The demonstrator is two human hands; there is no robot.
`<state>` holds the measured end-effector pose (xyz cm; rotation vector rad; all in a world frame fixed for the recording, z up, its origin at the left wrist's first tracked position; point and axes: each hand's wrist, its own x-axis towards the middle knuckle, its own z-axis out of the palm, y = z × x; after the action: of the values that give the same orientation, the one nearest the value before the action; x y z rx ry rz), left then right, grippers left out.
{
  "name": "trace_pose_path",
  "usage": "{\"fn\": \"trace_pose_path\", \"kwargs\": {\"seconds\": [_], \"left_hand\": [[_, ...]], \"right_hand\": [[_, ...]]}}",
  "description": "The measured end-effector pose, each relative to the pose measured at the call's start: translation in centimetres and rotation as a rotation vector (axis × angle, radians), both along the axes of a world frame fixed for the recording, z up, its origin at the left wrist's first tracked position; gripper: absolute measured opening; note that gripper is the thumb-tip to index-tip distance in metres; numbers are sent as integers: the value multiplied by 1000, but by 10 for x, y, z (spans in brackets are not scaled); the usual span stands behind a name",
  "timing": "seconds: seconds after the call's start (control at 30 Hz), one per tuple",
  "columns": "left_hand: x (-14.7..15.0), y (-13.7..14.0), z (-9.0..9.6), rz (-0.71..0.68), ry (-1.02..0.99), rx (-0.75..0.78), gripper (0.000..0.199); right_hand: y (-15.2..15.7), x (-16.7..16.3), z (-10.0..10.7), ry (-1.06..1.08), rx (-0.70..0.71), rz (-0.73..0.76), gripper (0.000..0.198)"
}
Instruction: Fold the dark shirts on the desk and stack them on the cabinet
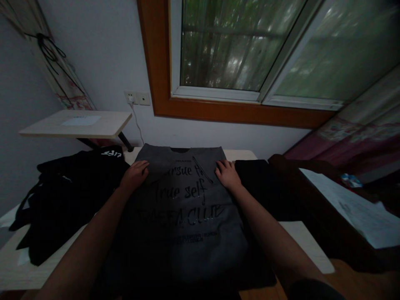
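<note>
The printed shirt [181, 196] lies spread out, not yet doubled over, left hand [134, 176] and right hand [229, 175] at its edges, too dim to tell whether the fingers pinch.

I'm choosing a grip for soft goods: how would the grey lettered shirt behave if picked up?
Probably floppy: the shirt is cloth lying flat on the table. It also looks fairly light for its size, being broad but thin. The shiny lettering might be a little stiffer than the matte fabric around it.
</note>
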<state>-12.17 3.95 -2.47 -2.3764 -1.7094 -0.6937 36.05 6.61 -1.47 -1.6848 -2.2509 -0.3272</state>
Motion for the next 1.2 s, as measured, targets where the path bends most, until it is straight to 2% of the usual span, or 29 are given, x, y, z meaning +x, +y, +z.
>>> {"fn": "trace_pose_path", "kwargs": {"seconds": [0.63,1.2], "left_hand": [[-6,18,-6,10,-27,-50,45],[-4,20,-2,40,-5,-58,46]], "right_hand": [[16,1,-3,-10,-36,-5,49],[19,3,-6,-27,-54,-21,50]]}}
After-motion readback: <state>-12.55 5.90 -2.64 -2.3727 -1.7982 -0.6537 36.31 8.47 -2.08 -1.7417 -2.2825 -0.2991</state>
